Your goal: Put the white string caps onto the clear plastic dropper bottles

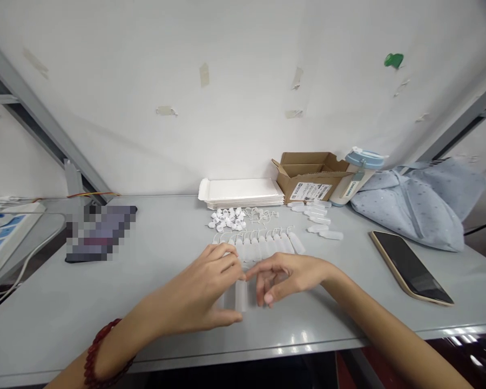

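Note:
My left hand (213,286) arches over a translucent white small plastic bottle (241,297), which lies on the table with a second one partly behind the fingers. Its thumb is spread well away from the curled fingers. From the other side, my right hand (285,275) points its index finger at the top of that bottle; whether it touches is unclear. The right thumb and other fingers are loosely bent, with nothing visible in them. Just beyond both hands lies a row of similar bottles (269,246), with thin cords at their tops. My left hand hides part of this row.
Behind the row are white caps (227,219), loose cords (261,215) and a stack of white envelopes (241,192). Loose bottles (319,220) lie by an open cardboard box (311,178). Rightward are a tumbler (354,178), a blue fabric bag (409,208) and a phone (411,267).

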The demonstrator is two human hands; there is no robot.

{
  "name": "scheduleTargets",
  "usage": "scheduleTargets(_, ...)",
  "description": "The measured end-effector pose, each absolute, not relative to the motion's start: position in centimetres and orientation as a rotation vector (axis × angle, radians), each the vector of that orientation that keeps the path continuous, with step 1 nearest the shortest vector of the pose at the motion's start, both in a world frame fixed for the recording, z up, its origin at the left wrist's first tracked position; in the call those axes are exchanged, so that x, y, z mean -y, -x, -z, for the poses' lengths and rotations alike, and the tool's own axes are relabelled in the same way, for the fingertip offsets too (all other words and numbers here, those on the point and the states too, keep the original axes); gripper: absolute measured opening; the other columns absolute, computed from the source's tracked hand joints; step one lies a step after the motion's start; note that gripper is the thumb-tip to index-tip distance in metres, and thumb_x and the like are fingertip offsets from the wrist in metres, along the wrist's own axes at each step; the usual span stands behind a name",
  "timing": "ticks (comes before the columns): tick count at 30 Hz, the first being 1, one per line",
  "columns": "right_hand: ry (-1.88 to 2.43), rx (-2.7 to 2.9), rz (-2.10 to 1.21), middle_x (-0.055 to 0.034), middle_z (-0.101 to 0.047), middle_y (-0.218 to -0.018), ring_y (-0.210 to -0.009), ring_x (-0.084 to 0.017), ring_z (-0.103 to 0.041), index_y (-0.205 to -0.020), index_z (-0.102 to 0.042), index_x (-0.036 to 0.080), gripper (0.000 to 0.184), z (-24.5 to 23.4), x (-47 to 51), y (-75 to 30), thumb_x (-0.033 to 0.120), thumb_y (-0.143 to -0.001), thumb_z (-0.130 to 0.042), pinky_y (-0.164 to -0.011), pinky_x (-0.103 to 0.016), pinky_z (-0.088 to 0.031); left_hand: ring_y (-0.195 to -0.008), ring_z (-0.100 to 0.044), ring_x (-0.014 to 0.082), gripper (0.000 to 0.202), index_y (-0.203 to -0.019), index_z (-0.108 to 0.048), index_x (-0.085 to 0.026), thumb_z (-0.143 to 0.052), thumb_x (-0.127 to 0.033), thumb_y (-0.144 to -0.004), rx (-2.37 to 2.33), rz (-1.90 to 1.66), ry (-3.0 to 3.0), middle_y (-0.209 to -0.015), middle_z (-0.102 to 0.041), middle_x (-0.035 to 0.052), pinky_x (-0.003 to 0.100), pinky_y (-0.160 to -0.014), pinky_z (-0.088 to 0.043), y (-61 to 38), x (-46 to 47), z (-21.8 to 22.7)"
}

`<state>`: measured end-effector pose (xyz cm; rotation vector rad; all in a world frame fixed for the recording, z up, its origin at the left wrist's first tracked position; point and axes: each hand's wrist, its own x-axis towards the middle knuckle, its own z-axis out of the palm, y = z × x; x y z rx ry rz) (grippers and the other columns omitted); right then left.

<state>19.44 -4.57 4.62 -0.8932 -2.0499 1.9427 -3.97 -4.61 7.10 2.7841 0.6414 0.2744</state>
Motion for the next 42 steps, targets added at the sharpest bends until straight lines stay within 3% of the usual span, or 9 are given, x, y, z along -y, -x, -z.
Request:
scheduleTargets(8, 0.964, 2.182, -2.025, -0.0057, -0.066, -0.091, -0.068, -0.010, -0.059, -0.134, -0.044, 0.019, 0.062, -3.6, 4.5, -19.0, 0.030, -0.077, -0.066, -0.060, -0.021, -0.046, -0.093, -0.047, 0.0246, 0.026, -0.078, -0.052, -0.018, -0.073, -0.029, -0.069, -0.710, -0.081, -2.872, -0.085, -0.057, 0.0046, 0.037, -0.080, -0.040, 3.7, 4.9, -6.2)
scheduleTargets(15, 0.939, 2.155, -2.044, -0.0048, -0.065, -0.090, -0.063, -0.008, -0.058, -0.137, -0.038, 0.018, 0.068, -3.6, 4.6, -18.8, 0.026, -0.076, -0.066, -0.061, -0.020, -0.045, -0.091, -0.047, 0.0248, 0.025, -0.077, -0.052, -0.018, -0.072, -0.029, -0.068, -0.736, -0.041, -2.914, -0.083, -0.057, 0.0048, 0.037, -0.081, -0.038, 3.7, 4.9, -5.8)
scheduleTargets(20, 1.024, 2.135, -2.062, -0.0032, -0.064, -0.092, -0.051, -0.004, -0.055, -0.140, -0.034, 0.021, 0.071, -3.6, 4.6, -18.6, 0.030, -0.077, -0.066, -0.052, -0.018, -0.041, -0.089, -0.046, 0.0242, 0.020, -0.076, -0.050, -0.018, -0.068, -0.025, -0.069, -0.763, -0.043, -2.913, -0.082, -0.056, 0.0045, 0.037, -0.080, -0.038, 3.8, 4.9, -5.8)
scheduleTargets(28, 1.081, 2.175, -2.010, 0.0020, -0.062, -0.076, -0.039, -0.002, -0.045, -0.145, -0.018, 0.020, 0.083, -3.8, 4.5, -18.4, 0.033, -0.079, -0.065, -0.041, -0.015, -0.037, -0.089, -0.047, 0.0241, 0.018, -0.076, -0.048, -0.019, -0.065, -0.023, -0.070, -0.791, -0.055, -2.887, -0.083, -0.055, 0.0036, 0.037, -0.080, -0.037, 4.1, 4.9, -6.1)
scheduleTargets(42, 1.085, 2.205, -1.917, 0.0056, -0.060, -0.065, -0.035, -0.002, -0.040, -0.146, -0.015, 0.021, 0.083, -3.4, 4.6, -18.1, 0.034, -0.080, -0.064, -0.036, -0.014, -0.033, -0.091, -0.046, 0.0245, 0.017, -0.083, -0.053, -0.018, -0.065, -0.024, -0.072, -0.791, -0.084, -2.913, -0.087, -0.056, 0.0048, 0.038, -0.082, -0.038, 4.3, 4.7, -5.8)
